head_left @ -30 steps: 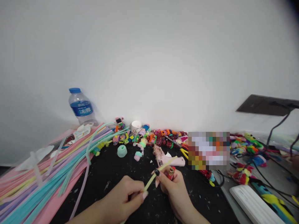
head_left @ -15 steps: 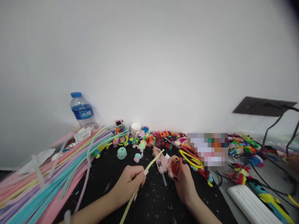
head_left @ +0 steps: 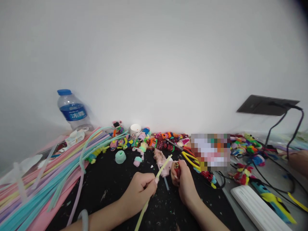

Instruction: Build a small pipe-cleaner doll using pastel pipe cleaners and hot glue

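Observation:
My left hand point(head_left: 139, 192) is closed in a pinch on a long pale yellow pipe cleaner point(head_left: 161, 167), which slants up to the right with its tip near the pink glue gun point(head_left: 165, 166). My right hand point(head_left: 184, 183) is closed round a small red lighter point(head_left: 177, 169), held upright just right of the pipe cleaner's tip. Both hands hover over the black mat point(head_left: 113, 183).
A bundle of pastel pipe cleaners point(head_left: 40, 186) lies at left, a water bottle point(head_left: 73, 110) by the wall. Small fuzzy craft pieces point(head_left: 154, 141) line the mat's back edge. Yellow-handled scissors point(head_left: 192, 160), cables point(head_left: 284, 134) and a white power strip point(head_left: 257, 208) are at right. Another person's hand point(head_left: 299, 162) shows at the right edge.
My right hand let go of the pipe cleaner and turned the lighter upright beside its tip. My left hand slid up the pipe cleaner. The view shifted slightly.

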The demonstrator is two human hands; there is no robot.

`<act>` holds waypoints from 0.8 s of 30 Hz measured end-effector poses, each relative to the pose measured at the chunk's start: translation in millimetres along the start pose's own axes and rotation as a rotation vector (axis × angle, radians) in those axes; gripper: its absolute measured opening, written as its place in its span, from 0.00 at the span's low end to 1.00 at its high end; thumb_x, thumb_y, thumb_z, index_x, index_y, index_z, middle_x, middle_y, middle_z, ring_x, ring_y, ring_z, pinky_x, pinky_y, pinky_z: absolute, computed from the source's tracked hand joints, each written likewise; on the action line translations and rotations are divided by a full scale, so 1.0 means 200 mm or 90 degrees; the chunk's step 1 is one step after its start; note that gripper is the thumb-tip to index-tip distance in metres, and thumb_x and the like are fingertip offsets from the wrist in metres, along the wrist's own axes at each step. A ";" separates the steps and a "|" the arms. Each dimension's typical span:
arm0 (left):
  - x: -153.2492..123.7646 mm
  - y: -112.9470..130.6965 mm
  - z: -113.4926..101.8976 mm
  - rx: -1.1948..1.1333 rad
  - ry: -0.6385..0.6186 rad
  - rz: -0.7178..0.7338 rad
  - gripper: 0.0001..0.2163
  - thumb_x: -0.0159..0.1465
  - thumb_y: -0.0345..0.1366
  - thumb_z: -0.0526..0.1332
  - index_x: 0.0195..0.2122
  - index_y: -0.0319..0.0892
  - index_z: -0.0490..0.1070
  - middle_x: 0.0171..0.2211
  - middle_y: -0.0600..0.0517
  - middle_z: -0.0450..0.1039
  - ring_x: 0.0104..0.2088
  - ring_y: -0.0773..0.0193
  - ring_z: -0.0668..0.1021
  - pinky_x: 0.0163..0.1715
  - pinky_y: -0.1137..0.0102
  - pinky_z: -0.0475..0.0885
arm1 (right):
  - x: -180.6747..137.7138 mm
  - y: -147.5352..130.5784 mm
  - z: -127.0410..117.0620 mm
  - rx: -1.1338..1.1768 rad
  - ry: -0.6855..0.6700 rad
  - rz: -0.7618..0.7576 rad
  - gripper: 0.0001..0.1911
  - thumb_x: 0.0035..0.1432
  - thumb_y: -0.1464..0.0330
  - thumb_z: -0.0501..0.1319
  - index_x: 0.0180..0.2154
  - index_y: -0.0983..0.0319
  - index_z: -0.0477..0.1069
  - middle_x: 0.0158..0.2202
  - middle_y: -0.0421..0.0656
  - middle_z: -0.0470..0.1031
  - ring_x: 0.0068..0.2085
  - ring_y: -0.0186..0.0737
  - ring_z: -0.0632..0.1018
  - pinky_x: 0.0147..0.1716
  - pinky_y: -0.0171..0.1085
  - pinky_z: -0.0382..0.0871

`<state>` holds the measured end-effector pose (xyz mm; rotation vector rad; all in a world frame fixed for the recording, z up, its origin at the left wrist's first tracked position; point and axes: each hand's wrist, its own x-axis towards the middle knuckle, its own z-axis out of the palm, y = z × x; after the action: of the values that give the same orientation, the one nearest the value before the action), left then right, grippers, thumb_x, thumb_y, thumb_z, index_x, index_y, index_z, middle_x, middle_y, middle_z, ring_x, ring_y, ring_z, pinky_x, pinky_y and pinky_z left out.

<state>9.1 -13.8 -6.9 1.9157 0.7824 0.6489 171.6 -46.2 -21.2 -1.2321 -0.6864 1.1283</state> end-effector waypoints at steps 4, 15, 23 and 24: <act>-0.01 0.01 0.00 0.006 -0.025 0.013 0.18 0.63 0.34 0.47 0.15 0.41 0.53 0.13 0.59 0.52 0.16 0.73 0.60 0.19 0.75 0.54 | 0.00 0.00 0.00 -0.029 -0.031 -0.023 0.26 0.58 0.54 0.48 0.14 0.60 0.52 0.12 0.32 0.47 0.16 0.28 0.47 0.16 0.33 0.37; -0.03 0.01 0.01 0.050 -0.033 0.044 0.17 0.63 0.35 0.47 0.15 0.41 0.49 0.14 0.60 0.47 0.16 0.73 0.56 0.18 0.74 0.51 | -0.01 -0.01 0.02 -0.186 0.011 -0.042 0.22 0.60 0.61 0.41 0.15 0.59 0.50 0.12 0.34 0.50 0.16 0.30 0.52 0.16 0.33 0.44; -0.03 0.00 0.02 0.053 -0.034 0.057 0.18 0.63 0.34 0.47 0.15 0.41 0.48 0.13 0.60 0.46 0.16 0.73 0.56 0.18 0.75 0.51 | -0.04 -0.06 0.05 -0.262 0.035 -0.056 0.21 0.56 0.59 0.44 0.14 0.58 0.50 0.12 0.35 0.51 0.16 0.31 0.54 0.16 0.33 0.46; -0.03 0.00 0.02 0.053 -0.033 0.056 0.18 0.63 0.34 0.47 0.15 0.41 0.48 0.13 0.60 0.46 0.16 0.74 0.56 0.18 0.75 0.51 | -0.04 -0.06 0.06 -0.264 0.034 -0.055 0.21 0.56 0.59 0.44 0.14 0.57 0.49 0.12 0.35 0.51 0.15 0.31 0.54 0.16 0.34 0.46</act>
<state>7.7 -20.3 -8.8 2.0441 0.7044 0.6258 163.0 -47.9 -5.2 -1.5587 -0.9561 0.9026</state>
